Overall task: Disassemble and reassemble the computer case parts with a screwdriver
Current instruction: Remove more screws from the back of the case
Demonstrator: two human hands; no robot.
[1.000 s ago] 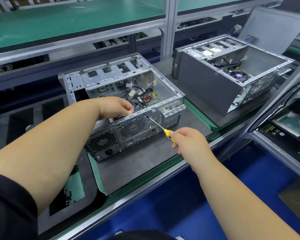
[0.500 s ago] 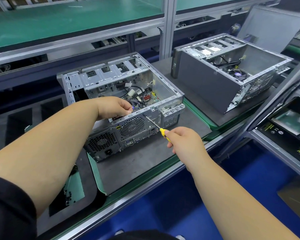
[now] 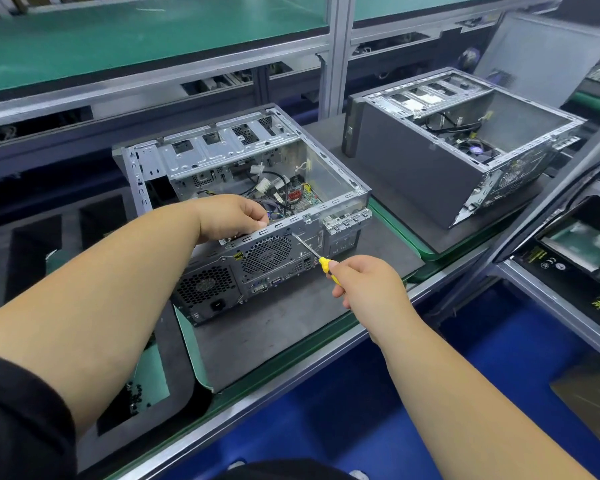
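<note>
The left grip (image 3: pixel 234 216) curls over the top rear edge of the open case (image 3: pixel 243 202), which lies on its side on a grey mat (image 3: pixel 291 327) on the desk (image 3: pixel 291 386). The right grip (image 3: pixel 364 282) is closed round the yellow handle of the screwdriver (image 3: pixel 314 254); its tip meets the case's rear rim above the fan grille. A second case (image 3: pixel 458 140) sits further right.

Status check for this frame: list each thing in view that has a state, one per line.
near computer case: lying on its side, side panel off, interior exposed
screwdriver: gripped, tip at the case's upper rear edge
left hand: fingers curled over the case's rear rim
right hand: grips the screwdriver handle
far computer case: also open, untouched
loose side panel: leaning upright behind the far case
</note>
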